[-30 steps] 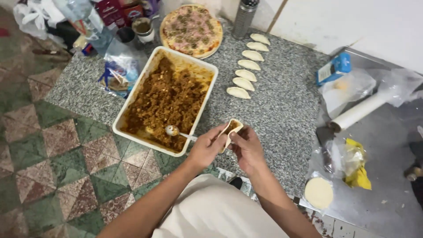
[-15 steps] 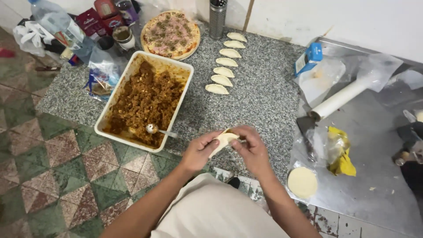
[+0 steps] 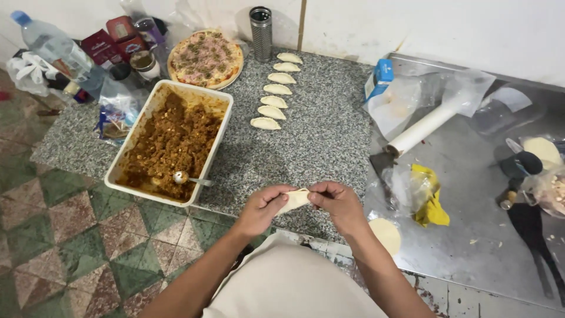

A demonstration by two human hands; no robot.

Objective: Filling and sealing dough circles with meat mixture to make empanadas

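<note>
Speckled granite tabletop (image 3: 329, 135): white tray (image 3: 126, 159) of filling, pizza (image 3: 205, 58), five folded pastries (image 3: 275, 89) in a row, metal canister (image 3: 261, 33), water bottle (image 3: 56, 50). Steel tabletop (image 3: 471, 194) adjoining: rolling pin (image 3: 425, 126), dough disc (image 3: 385, 234).

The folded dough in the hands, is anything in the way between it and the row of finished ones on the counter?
Nothing visible blocks it. Between the folded dough held by both hands and the row of finished pastries lies only bare speckled counter. The filling tray sits off to the left.
</note>
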